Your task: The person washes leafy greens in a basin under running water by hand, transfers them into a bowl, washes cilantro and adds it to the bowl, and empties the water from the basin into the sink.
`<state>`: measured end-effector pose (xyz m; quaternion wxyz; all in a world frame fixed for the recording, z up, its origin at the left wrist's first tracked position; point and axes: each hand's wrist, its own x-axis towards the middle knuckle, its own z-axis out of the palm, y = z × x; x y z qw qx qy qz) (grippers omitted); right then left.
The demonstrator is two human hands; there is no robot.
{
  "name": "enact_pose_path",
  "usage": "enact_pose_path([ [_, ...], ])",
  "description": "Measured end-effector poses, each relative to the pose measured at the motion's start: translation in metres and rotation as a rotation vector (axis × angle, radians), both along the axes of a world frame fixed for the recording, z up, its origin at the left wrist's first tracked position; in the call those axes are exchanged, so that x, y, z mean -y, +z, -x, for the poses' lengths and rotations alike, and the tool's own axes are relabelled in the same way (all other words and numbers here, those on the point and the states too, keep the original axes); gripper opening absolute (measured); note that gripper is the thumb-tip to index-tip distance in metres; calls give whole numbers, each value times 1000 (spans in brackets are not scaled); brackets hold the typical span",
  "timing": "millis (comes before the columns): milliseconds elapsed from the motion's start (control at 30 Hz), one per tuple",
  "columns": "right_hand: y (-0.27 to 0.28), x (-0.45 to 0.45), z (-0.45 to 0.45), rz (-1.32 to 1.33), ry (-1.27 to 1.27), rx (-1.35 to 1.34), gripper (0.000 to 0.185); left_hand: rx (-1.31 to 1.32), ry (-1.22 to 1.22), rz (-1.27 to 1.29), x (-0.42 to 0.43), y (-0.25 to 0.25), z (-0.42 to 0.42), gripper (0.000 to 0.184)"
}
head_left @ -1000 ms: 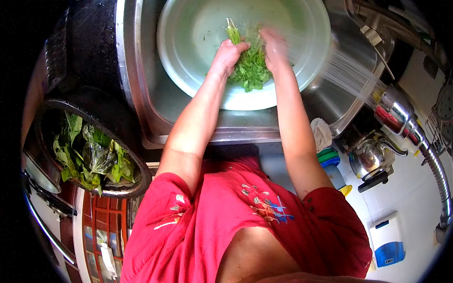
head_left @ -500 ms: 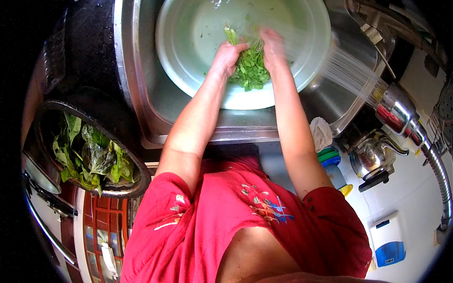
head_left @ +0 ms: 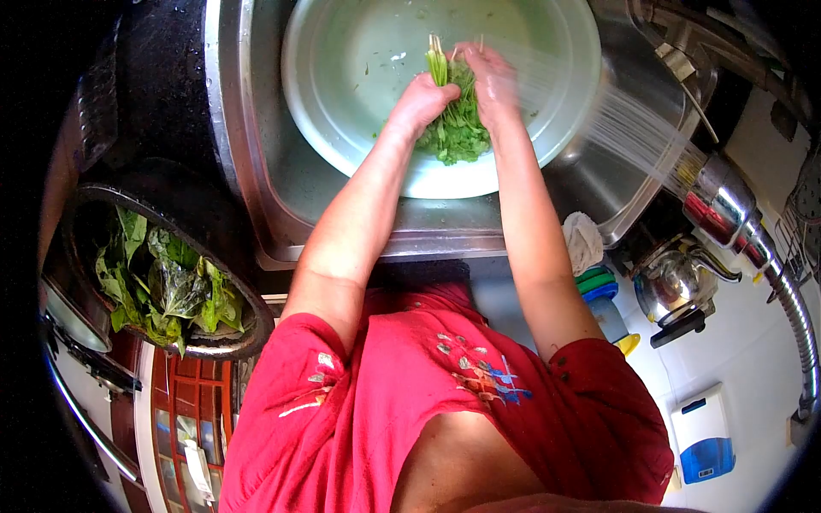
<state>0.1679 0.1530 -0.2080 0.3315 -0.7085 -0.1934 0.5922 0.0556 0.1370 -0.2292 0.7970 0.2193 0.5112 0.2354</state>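
A bunch of leafy green herbs (head_left: 457, 132) with pale cut stems is in the pale green basin (head_left: 312, 111), leaves towards me. My left hand (head_left: 425, 103) is closed around its stems, which stick up past the thumb. On the other side, my right hand (head_left: 492, 81) has its fingers curled on the stems of the same bunch; they are slightly blurred. Spray from the shower-type tap (head_left: 718, 198) falls across the basin onto the right hand. Cloudy water with small green bits fills the basin.
The basin stands in a steel sink (head_left: 308, 184). At left, a dark round container (head_left: 256, 316) holds large green leaves (head_left: 175, 278). To the right are a white cloth (head_left: 582, 241), a shiny metal kettle (head_left: 676, 282) and the tap's flexible hose (head_left: 794, 316).
My left hand has shifted slightly right, and the stems in it now stand more upright. My right hand has turned inwards, its fingers nearer the stems. Water keeps spraying.
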Motion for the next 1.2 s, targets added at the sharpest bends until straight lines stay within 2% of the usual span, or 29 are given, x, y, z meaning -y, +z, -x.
enact_pose_path([
  [67,-6,1,-2,-13,80,57,32,65,-44,73,3,-9,1,22],
  [167,0,1,-3,-59,234,-83,32,141,-1,192,2,-6,4,23],
  [267,-3,-1,-7,-35,334,-88,32,99,61,190,2,-2,3,20],
  [367,-1,-5,-12,-25,338,-38,27,191,98,324,-4,6,8,18],
  [567,-1,-7,-17,-20,296,-26,26,244,209,374,-8,7,9,21],
  [767,0,-7,-12,11,275,-163,22,250,50,222,-6,4,3,21],
  [967,-9,-2,1,69,56,179,25,283,-91,229,-1,9,-3,20],
  [1067,-13,1,0,111,24,179,29,309,-123,271,3,3,-3,27],
  [1167,-23,5,-10,160,-174,-168,29,264,-85,313,2,9,-4,22],
  [1200,-15,4,-7,88,-83,-175,29,257,-106,269,4,4,-5,25],
])
